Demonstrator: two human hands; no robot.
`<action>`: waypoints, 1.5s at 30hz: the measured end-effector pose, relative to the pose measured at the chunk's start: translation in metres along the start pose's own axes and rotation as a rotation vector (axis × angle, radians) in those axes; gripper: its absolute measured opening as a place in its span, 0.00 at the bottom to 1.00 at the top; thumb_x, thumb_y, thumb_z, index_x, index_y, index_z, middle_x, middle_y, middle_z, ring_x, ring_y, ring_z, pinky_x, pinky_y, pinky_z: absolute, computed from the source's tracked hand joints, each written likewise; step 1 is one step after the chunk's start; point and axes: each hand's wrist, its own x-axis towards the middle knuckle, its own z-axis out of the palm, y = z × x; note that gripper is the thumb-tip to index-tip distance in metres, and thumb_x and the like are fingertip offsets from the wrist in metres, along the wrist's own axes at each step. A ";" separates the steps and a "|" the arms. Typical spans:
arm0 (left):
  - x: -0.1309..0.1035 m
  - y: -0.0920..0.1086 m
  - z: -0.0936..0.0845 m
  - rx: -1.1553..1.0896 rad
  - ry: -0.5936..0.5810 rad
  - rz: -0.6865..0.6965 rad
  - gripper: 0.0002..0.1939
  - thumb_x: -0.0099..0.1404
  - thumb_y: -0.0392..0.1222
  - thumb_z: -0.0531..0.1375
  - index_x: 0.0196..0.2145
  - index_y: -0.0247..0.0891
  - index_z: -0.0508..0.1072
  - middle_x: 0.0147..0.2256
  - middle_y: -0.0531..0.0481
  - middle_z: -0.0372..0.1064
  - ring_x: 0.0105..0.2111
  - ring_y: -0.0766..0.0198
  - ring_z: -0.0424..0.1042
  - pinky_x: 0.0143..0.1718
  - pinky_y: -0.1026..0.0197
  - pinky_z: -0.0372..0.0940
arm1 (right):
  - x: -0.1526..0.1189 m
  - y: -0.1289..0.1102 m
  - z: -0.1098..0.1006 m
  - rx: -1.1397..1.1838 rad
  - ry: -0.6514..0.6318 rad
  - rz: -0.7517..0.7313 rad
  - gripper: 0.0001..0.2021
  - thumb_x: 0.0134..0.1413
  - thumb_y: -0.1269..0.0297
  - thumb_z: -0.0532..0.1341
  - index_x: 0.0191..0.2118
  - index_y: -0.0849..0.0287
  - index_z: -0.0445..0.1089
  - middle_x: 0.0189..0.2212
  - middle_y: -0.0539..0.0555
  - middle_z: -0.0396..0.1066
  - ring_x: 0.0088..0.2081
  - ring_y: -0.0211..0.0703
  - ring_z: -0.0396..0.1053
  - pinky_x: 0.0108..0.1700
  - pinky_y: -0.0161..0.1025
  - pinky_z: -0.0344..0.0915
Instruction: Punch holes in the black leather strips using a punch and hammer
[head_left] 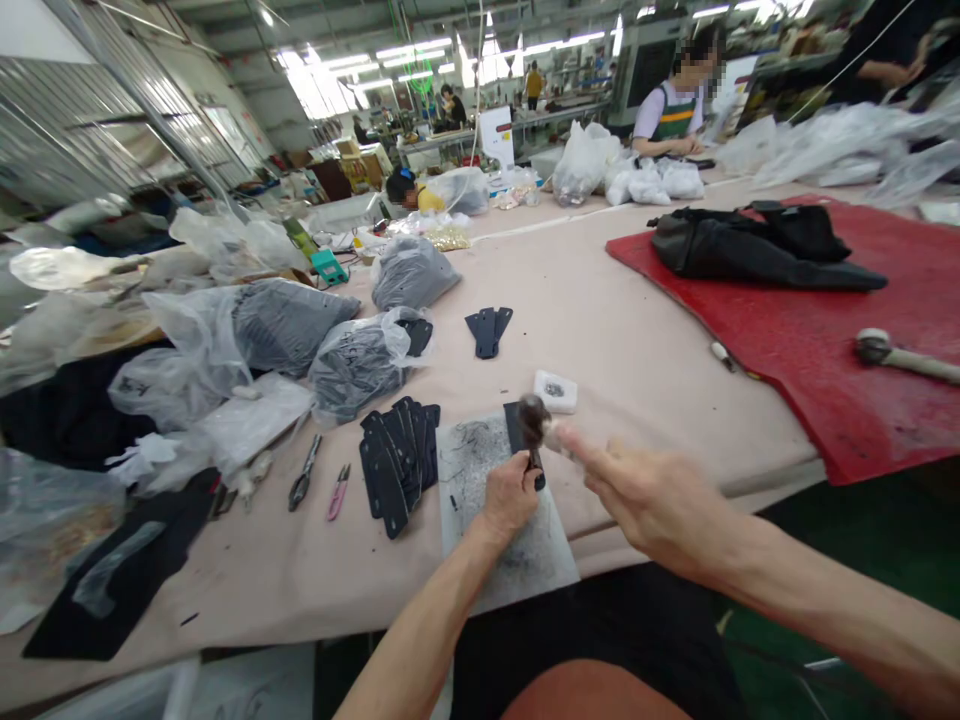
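My left hand (pixel 512 494) is closed around a dark punch (pixel 535 461), mostly hidden by the fingers, over a black strap piece (pixel 516 428). That piece lies on a pale, scuffed board (pixel 480 560) at the table's front. My right hand (pixel 645 500), blurred by motion, grips a hammer (pixel 533 418) by its light handle. The hammer's head is just above the left fingers; whether it touches the punch I cannot tell. Left of the board lies a fanned pile of black slotted pieces (pixel 397 462). Just beyond it sits a small white block (pixel 556 390) with a dark smudge.
Pink snips (pixel 339 493) and dark pliers (pixel 304 474) lie at left. Several black pieces (pixel 488 331) sit farther back. Filled plastic bags (pixel 360 360) crowd the left. At right, a red mat (pixel 795 330) bears a black bag (pixel 750 245) and a mallet (pixel 904 357). People sit beyond.
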 end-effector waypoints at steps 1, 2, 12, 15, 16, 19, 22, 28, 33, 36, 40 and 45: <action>0.000 0.000 0.001 0.004 0.000 0.002 0.06 0.65 0.34 0.54 0.34 0.39 0.71 0.32 0.47 0.75 0.33 0.60 0.74 0.35 0.62 0.62 | -0.004 0.001 0.005 -0.012 -0.054 0.011 0.26 0.63 0.66 0.52 0.67 0.51 0.59 0.29 0.53 0.74 0.27 0.42 0.71 0.30 0.36 0.65; 0.000 -0.001 0.001 0.007 0.002 0.000 0.06 0.65 0.34 0.54 0.34 0.39 0.71 0.32 0.47 0.75 0.33 0.60 0.74 0.36 0.62 0.62 | -0.007 0.003 0.007 -0.009 -0.106 0.027 0.26 0.63 0.66 0.52 0.66 0.52 0.59 0.30 0.53 0.75 0.27 0.42 0.71 0.30 0.36 0.65; -0.002 -0.002 0.000 -0.034 -0.015 -0.036 0.05 0.65 0.34 0.55 0.34 0.40 0.70 0.33 0.48 0.75 0.35 0.60 0.74 0.38 0.61 0.64 | -0.042 0.083 0.097 0.452 -0.125 0.686 0.29 0.61 0.59 0.52 0.66 0.62 0.58 0.20 0.46 0.67 0.19 0.40 0.66 0.24 0.37 0.64; 0.000 -0.001 -0.002 -0.020 -0.025 -0.044 0.04 0.65 0.34 0.55 0.33 0.40 0.70 0.33 0.48 0.74 0.35 0.60 0.74 0.38 0.61 0.64 | -0.041 0.093 0.128 0.201 -0.070 0.659 0.22 0.60 0.62 0.55 0.58 0.63 0.68 0.33 0.57 0.73 0.32 0.45 0.72 0.37 0.42 0.67; 0.000 -0.001 -0.002 -0.014 -0.034 -0.041 0.04 0.65 0.34 0.55 0.33 0.40 0.69 0.32 0.48 0.74 0.35 0.59 0.74 0.38 0.61 0.64 | -0.037 0.092 0.134 0.115 -0.044 0.626 0.20 0.59 0.63 0.56 0.54 0.63 0.70 0.40 0.61 0.73 0.38 0.49 0.72 0.42 0.44 0.66; 0.002 0.000 -0.003 -0.001 -0.044 -0.037 0.05 0.65 0.34 0.55 0.33 0.40 0.69 0.33 0.47 0.74 0.35 0.59 0.74 0.38 0.61 0.64 | -0.014 0.076 0.146 0.099 0.030 0.575 0.15 0.60 0.65 0.56 0.49 0.62 0.73 0.50 0.66 0.70 0.50 0.52 0.68 0.51 0.44 0.61; 0.002 0.001 -0.005 0.003 -0.040 -0.046 0.04 0.65 0.35 0.55 0.33 0.39 0.70 0.33 0.47 0.74 0.34 0.59 0.74 0.38 0.60 0.64 | 0.018 0.054 0.165 0.350 -0.041 0.638 0.13 0.60 0.64 0.55 0.43 0.62 0.75 0.43 0.61 0.75 0.46 0.47 0.70 0.48 0.38 0.61; 0.000 0.004 -0.002 -0.090 -0.018 -0.089 0.06 0.64 0.35 0.54 0.35 0.39 0.71 0.35 0.47 0.75 0.36 0.60 0.74 0.41 0.59 0.66 | 0.049 0.044 0.207 0.509 -0.132 0.769 0.06 0.48 0.72 0.59 0.31 0.64 0.73 0.29 0.57 0.75 0.32 0.42 0.68 0.35 0.35 0.58; 0.010 -0.004 -0.005 -0.419 0.229 -0.398 0.07 0.65 0.42 0.53 0.34 0.37 0.68 0.32 0.48 0.73 0.32 0.61 0.75 0.35 0.60 0.70 | 0.048 0.054 0.212 0.557 -0.141 0.763 0.02 0.43 0.74 0.60 0.25 0.62 0.69 0.25 0.54 0.71 0.30 0.41 0.66 0.32 0.35 0.56; 0.013 -0.014 -0.024 -0.464 0.290 -0.467 0.10 0.64 0.46 0.54 0.33 0.36 0.67 0.31 0.49 0.72 0.30 0.62 0.74 0.31 0.62 0.69 | 0.047 0.057 0.210 0.612 -0.139 0.750 0.05 0.42 0.75 0.60 0.22 0.60 0.65 0.22 0.52 0.69 0.29 0.40 0.64 0.31 0.34 0.55; -0.004 -0.026 -0.054 -0.137 0.176 -0.429 0.11 0.62 0.46 0.57 0.27 0.38 0.68 0.24 0.51 0.70 0.25 0.63 0.71 0.27 0.64 0.62 | 0.043 0.057 0.202 0.733 -0.135 0.720 0.07 0.45 0.73 0.58 0.21 0.58 0.60 0.19 0.48 0.64 0.27 0.37 0.63 0.29 0.33 0.55; -0.032 -0.018 -0.070 0.295 0.151 -0.399 0.14 0.63 0.51 0.59 0.27 0.39 0.70 0.24 0.50 0.69 0.26 0.60 0.70 0.30 0.62 0.58 | 0.033 0.052 0.181 0.957 -0.116 0.673 0.06 0.49 0.68 0.57 0.26 0.56 0.58 0.19 0.45 0.62 0.23 0.36 0.63 0.27 0.32 0.58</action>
